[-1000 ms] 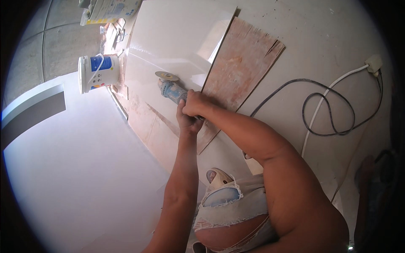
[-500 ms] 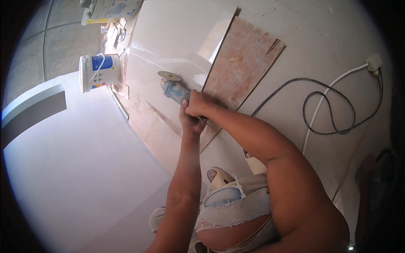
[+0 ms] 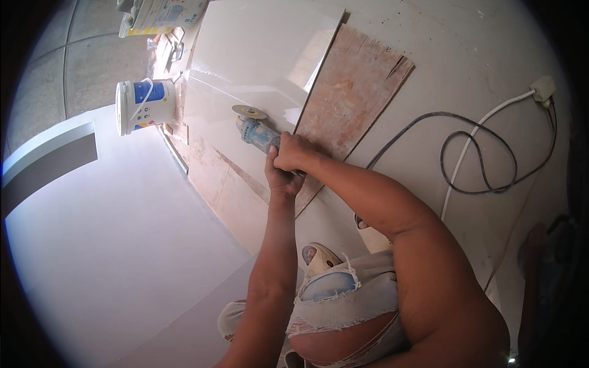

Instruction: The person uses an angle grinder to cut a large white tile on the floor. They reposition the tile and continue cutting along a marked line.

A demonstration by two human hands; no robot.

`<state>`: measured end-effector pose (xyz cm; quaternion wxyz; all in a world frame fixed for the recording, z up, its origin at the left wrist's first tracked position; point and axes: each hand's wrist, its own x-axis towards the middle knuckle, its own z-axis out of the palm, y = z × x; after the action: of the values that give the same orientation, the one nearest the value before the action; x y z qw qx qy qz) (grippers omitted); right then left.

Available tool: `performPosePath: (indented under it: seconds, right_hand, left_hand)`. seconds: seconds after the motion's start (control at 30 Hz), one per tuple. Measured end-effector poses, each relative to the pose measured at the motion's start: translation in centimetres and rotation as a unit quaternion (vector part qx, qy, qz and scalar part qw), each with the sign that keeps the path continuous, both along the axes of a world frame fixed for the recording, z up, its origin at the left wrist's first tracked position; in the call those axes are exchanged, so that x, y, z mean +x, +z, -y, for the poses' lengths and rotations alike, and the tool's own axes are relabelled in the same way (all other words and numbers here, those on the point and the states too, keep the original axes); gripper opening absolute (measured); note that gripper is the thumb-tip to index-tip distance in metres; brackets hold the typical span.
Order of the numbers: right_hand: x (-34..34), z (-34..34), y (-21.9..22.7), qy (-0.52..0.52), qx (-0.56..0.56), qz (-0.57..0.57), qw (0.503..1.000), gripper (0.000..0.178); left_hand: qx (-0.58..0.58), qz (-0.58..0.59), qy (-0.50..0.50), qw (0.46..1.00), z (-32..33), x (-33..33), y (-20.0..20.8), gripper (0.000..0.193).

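Both my hands are closed on the body of a blue-grey angle grinder [image 3: 255, 133]. My left hand [image 3: 283, 176] wraps its rear part from below and my right hand [image 3: 293, 151] grips it just above. The grinder's round cutting disc [image 3: 249, 111] points away from me, over a large glossy pale tile [image 3: 257, 55]. A thin light line runs across the tile from near the disc toward the far left. Whether the disc touches the tile I cannot tell. Under the tile's right edge lies a worn, reddish-stained board [image 3: 356, 86].
A white bucket [image 3: 161, 105] lies or stands left of the tile, with another container [image 3: 162, 15] beyond it. A black cable [image 3: 442, 115] loops on the right floor to a pale socket block [image 3: 543, 90], alongside a white cable [image 3: 464, 150]. A white panel [image 3: 123, 245] fills the left.
My hands and the grinder have shifted slightly to the right and a little toward me. Both hands keep their grip.
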<state>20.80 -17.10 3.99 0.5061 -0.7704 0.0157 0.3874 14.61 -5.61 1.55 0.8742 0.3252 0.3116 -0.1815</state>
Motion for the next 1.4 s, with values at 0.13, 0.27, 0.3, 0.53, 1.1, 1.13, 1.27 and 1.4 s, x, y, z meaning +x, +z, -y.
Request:
performPosePath:
  seconds: [0.13,0.27,0.3,0.53,1.1,1.13,1.27,1.4]
  right_hand:
    - [-0.1,0.2,0.2,0.002,-0.007,-0.005,1.0,0.057]
    - [-0.3,0.5,0.5,-0.004,-0.007,-0.009,1.0,0.057]
    - [-0.3,0.5,0.6,-0.003,-0.007,-0.008,1.0,0.057]
    - [-0.6,0.6,0.5,0.003,-0.017,-0.004,1.0,0.056]
    - [-1.4,1.6,0.7,0.011,-0.014,-0.005,1.0,0.057]
    - [-1.4,1.7,0.7,0.01,-0.017,-0.006,1.0,0.058]
    - [-1.6,1.7,0.9,0.011,-0.024,-0.003,1.0,0.058]
    - [-1.7,1.8,0.6,0.019,-0.02,-0.005,1.0,0.058]
  left_hand:
    - [-0.001,-0.001,0.008,1.0,0.7,0.0,0.4,0.054]
    - [0.004,-0.007,0.009,1.0,1.1,-0.2,0.8,0.055]
    - [0.0,-0.007,0.009,1.0,0.8,-0.2,0.5,0.055]
    - [-0.007,-0.004,0.007,1.0,0.7,-0.6,0.1,0.055]
    - [-0.003,-0.002,0.02,1.0,2.3,-1.5,0.8,0.055]
    - [0.0,0.0,0.02,1.0,2.4,-1.5,0.8,0.054]
    - [-0.007,-0.004,0.025,1.0,2.0,-1.9,0.3,0.054]
    - [0.005,-0.011,0.027,1.0,2.5,-2.0,0.8,0.054]
